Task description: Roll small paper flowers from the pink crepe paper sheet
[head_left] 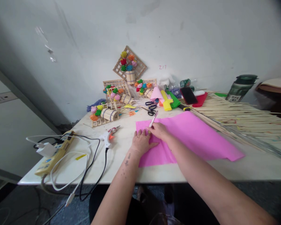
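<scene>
- Our left hand [142,141] lies flat on the pink paper [189,134], fingers spread, palm down, pinning the sheet near its left edge. It grips nothing.
- Our right hand [159,130] is closed around a pen [153,119], tip down at the paper just beside the left fingers, barrel tilted up and away toward the wall.
- Both hands touch each other at the fingertips, on the sheet's far left corner area.
- The pink paper lies flat on the table [121,162], in the middle, its near left corner close to the table's front edge, right end pointing toward the sticks.
- Sticks [243,117]: big loose bundle on the right, running across the table, just past the paper's far edge.
- Glue gun [109,135]: left of the paper, near our left hand, cord going off the front edge.
- Power strip [53,154]: far left corner of the table, with a white plug and cables on it.
- Scissors [151,107]: behind the paper, near the pen's upper end.
- Phone [188,95]: behind the paper, lying on a red item.
- Stick frames with paper flowers [130,67]: at the wall and on the table behind.
- Green bottle [241,88]: far right, behind the sticks.
</scene>
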Tool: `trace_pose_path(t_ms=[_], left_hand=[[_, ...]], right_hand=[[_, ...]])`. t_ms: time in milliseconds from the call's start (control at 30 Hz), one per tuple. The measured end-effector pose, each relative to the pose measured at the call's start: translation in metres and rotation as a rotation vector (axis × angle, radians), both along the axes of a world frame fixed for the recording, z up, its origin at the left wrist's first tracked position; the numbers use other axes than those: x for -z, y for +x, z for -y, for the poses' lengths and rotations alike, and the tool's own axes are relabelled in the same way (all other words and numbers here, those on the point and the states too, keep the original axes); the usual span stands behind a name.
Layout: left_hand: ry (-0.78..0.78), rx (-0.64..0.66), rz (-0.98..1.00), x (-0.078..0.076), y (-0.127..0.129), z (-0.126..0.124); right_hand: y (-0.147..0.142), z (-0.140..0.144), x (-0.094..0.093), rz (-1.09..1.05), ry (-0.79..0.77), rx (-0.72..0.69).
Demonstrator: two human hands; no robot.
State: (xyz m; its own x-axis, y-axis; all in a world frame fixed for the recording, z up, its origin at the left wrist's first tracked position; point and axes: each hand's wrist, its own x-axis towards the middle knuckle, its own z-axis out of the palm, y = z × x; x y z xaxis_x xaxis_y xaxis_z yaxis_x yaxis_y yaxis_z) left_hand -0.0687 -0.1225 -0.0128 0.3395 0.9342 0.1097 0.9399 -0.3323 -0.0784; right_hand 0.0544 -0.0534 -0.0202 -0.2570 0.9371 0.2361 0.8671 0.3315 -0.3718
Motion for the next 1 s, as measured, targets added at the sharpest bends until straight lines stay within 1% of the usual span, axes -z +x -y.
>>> trace_pose_path(t_ms=[100, 300, 533, 767, 1000], left_hand=[[-0.013, -0.003, 0.001, 0.0005, -0.0001, -0.0001], [-0.007, 0.004, 0.0, 0.0013, 0.0, 0.0003], [-0.016, 0.002, -0.005, 0.0004, 0.0, 0.0008], [-0.015, 0.002, -0.011, -0.0009, 0.0008, 0.0018], [-0.006, 0.001, -0.011, -0.0008, -0.0002, 0.0017]], right_hand=[[0.0002, 0.0009, -0.0005, 0.005, -0.008, 0.0], [0.001, 0.0028, -0.0016, -0.003, 0.009, -0.042], [0.0002, 0.0033, -0.0026, 0.035, 0.006, -0.031], [0.0004, 0.0038, -0.0038, 0.032, 0.003, -0.053], [0.0032, 0.0021, -0.0042, -0.109, -0.029, 0.008]])
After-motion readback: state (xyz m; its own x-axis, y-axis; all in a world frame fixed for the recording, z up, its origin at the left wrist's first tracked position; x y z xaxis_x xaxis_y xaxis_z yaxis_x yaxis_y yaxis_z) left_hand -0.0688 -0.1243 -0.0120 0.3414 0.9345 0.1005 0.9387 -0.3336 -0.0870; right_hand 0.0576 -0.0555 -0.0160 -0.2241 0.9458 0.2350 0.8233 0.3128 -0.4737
